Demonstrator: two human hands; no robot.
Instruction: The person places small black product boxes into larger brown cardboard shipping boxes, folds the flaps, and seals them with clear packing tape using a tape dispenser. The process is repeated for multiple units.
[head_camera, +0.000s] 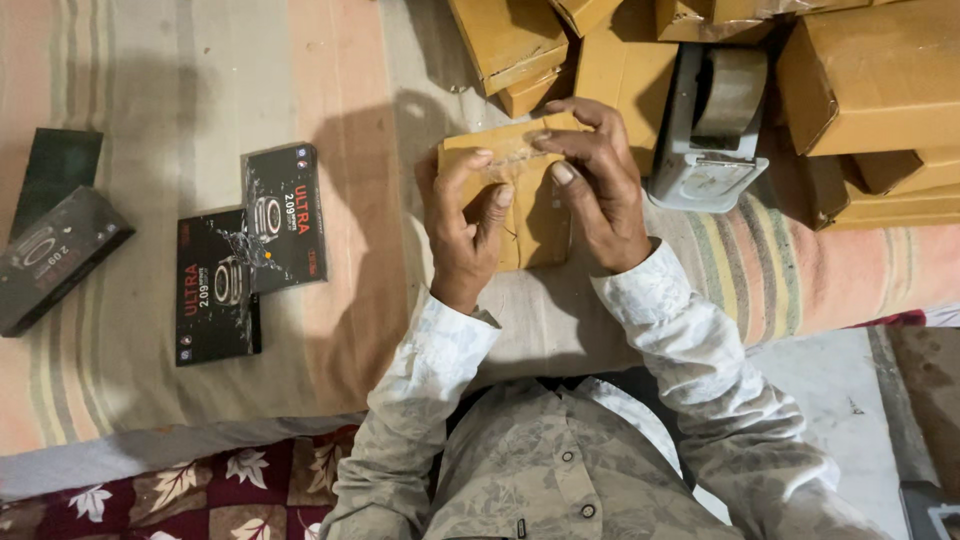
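Observation:
A small brown cardboard box (525, 195) is held between both hands above a striped cloth. My left hand (462, 228) grips its left side, thumb across the top and fingers curled on the face. Over its right side lies my right hand (598, 185), with fingertips pressing along the upper edge, where a strip of clear tape seems to lie. Much of the box is hidden by the hands.
A grey tape dispenser (712, 130) with a brown roll stands right of the box. Several brown cardboard boxes (875, 75) are piled at the top and right. Two black product boxes (250, 250) lie at the left, and another black box (55, 258) at the far left.

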